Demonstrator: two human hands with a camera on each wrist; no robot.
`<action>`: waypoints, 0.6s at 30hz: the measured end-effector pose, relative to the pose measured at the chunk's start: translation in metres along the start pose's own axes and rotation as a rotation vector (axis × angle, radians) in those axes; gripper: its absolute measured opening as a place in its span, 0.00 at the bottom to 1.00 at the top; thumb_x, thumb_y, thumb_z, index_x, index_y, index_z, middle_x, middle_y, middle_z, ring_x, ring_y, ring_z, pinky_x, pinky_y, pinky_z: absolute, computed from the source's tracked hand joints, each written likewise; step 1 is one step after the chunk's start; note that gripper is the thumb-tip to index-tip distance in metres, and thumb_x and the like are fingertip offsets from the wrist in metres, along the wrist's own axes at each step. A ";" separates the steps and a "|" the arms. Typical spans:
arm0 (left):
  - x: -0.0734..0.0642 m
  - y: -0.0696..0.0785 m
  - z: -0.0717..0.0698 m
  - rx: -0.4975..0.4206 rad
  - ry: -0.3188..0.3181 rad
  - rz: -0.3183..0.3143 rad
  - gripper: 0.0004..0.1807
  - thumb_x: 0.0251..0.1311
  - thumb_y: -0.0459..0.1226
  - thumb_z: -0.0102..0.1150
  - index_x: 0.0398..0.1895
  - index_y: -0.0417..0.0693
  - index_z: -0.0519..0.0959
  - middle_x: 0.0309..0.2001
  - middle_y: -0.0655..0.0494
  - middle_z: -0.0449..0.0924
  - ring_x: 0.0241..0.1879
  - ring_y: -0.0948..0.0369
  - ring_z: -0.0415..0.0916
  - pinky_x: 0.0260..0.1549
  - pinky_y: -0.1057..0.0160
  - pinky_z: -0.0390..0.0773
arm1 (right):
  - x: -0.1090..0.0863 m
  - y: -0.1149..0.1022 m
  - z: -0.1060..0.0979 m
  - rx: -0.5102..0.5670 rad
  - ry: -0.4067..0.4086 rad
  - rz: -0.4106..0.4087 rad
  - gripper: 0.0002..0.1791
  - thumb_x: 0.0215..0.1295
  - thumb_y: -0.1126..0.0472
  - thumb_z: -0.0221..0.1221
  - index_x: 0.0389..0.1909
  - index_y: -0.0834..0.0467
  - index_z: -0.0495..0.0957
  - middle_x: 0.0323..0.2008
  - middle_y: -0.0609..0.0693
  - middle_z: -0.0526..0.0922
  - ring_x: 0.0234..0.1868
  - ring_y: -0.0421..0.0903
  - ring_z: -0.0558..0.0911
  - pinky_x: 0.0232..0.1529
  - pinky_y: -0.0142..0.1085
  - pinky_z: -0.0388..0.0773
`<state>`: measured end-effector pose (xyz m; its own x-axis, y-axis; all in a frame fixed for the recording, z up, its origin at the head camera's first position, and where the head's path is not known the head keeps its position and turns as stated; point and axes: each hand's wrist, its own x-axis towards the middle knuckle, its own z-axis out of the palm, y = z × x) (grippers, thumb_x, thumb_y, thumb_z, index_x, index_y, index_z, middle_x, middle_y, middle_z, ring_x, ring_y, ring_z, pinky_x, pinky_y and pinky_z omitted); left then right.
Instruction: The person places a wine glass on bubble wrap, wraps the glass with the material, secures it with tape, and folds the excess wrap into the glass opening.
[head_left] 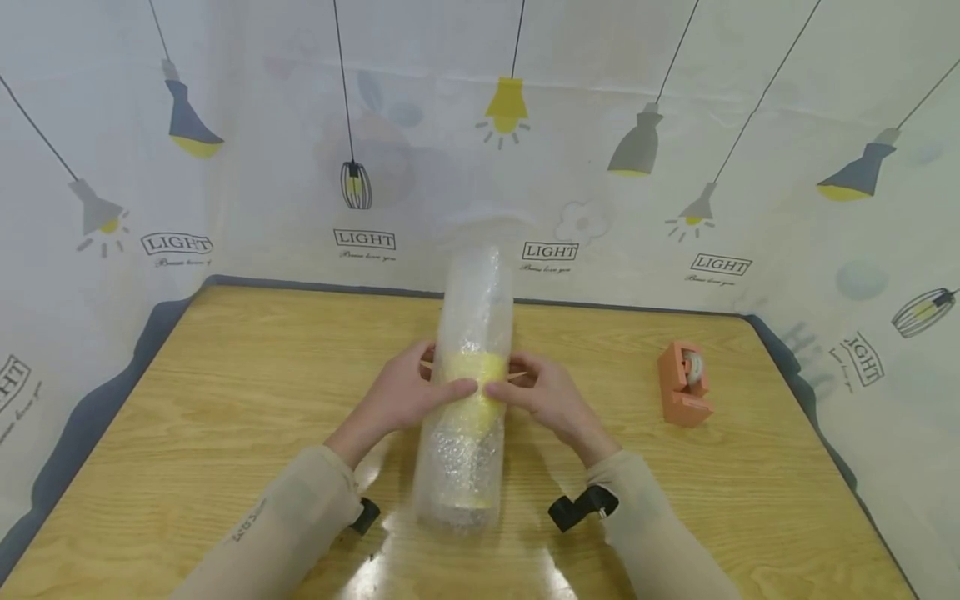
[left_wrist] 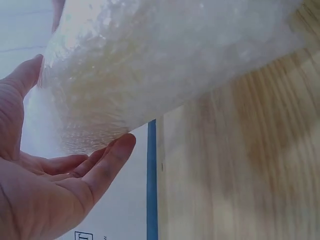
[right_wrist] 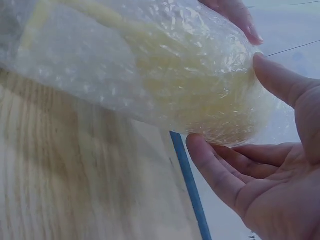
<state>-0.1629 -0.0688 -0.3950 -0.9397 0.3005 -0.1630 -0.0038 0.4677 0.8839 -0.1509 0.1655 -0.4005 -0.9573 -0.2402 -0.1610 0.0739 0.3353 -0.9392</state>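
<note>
A long roll of clear bubble wrap [head_left: 472, 325] stretches away from me over the middle of the wooden table. Something yellow shows through its layers, but its kind cannot be made out. My left hand [head_left: 408, 387] grips the roll from the left, thumb on top and fingers curled round the side. From the right, my right hand [head_left: 551, 396] holds it the same way, and the two thumb tips lie close together on top. In both wrist views the bubble wrap [left_wrist: 165, 60] [right_wrist: 110, 65] sits between thumb and fingers, with the fingertips against its underside.
An orange tape dispenser [head_left: 684, 387] with a roll of tape [head_left: 693, 367] stands on the right of the table [head_left: 247, 358]. A white cloth [head_left: 450, 167] printed with lamps hangs behind the table and along its sides. Black wrist devices [head_left: 581, 508] are on both sleeves.
</note>
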 end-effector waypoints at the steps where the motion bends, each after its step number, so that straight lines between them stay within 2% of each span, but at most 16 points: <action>1: 0.000 0.002 0.000 0.002 0.006 0.010 0.49 0.54 0.61 0.74 0.73 0.48 0.67 0.59 0.48 0.78 0.54 0.50 0.79 0.45 0.51 0.86 | -0.001 -0.002 -0.001 -0.008 0.007 -0.013 0.31 0.64 0.57 0.71 0.65 0.63 0.75 0.57 0.60 0.82 0.53 0.54 0.84 0.52 0.49 0.84; 7: -0.003 0.008 -0.001 0.011 0.043 0.090 0.50 0.53 0.61 0.74 0.75 0.51 0.65 0.62 0.52 0.75 0.57 0.51 0.76 0.47 0.51 0.85 | -0.004 -0.007 -0.006 -0.041 0.048 -0.081 0.34 0.63 0.55 0.72 0.68 0.58 0.74 0.56 0.58 0.82 0.54 0.56 0.83 0.47 0.42 0.84; 13: -0.006 0.013 0.000 -0.048 0.070 0.114 0.55 0.50 0.62 0.76 0.78 0.54 0.61 0.65 0.55 0.71 0.60 0.52 0.74 0.52 0.47 0.83 | -0.008 -0.012 -0.007 0.023 0.061 -0.160 0.37 0.62 0.60 0.73 0.71 0.59 0.71 0.58 0.61 0.80 0.55 0.58 0.83 0.52 0.43 0.86; 18: -0.010 0.017 0.001 -0.089 0.095 0.165 0.56 0.48 0.59 0.79 0.78 0.57 0.60 0.68 0.56 0.69 0.61 0.51 0.73 0.55 0.45 0.81 | -0.011 -0.015 -0.008 0.041 0.079 -0.272 0.40 0.61 0.66 0.73 0.73 0.61 0.68 0.62 0.60 0.77 0.56 0.56 0.81 0.54 0.42 0.85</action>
<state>-0.1538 -0.0630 -0.3784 -0.9583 0.2847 0.0254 0.1263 0.3421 0.9312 -0.1438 0.1703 -0.3828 -0.9622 -0.2438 0.1215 -0.1793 0.2310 -0.9563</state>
